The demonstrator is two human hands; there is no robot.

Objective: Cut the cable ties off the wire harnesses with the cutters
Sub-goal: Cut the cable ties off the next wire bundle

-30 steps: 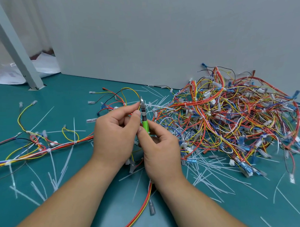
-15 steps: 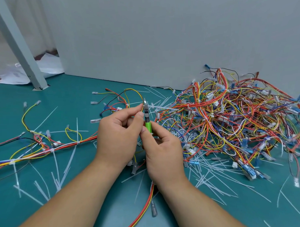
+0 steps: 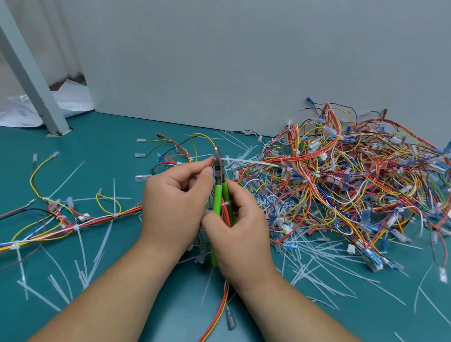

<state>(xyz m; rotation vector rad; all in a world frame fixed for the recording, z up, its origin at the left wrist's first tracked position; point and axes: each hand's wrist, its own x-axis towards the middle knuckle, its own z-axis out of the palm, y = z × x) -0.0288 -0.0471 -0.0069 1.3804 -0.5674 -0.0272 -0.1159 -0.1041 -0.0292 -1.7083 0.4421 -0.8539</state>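
Gripping cutters [image 3: 221, 194] right hand [image 3: 240, 234], left hand [image 3: 173, 211] pinching harness [image 3: 128, 211]; heap [image 3: 347, 182] hugging wall [image 3: 241, 55].

The light is bright, soft and even. The matte teal tabletop [image 3: 103, 154] carries only faint, diffuse shadows beneath the bare forearms [image 3: 96, 303] and under the tangled heap of red, yellow and blue wire harnesses [image 3: 347, 182]. The green-handled steel cutters [image 3: 218, 194] at centre are sharp. Wide-angle distortion tilts the pale grey metal post [image 3: 23, 62] at left, and the small white connector [image 3: 443, 275] near the right edge is smeared.
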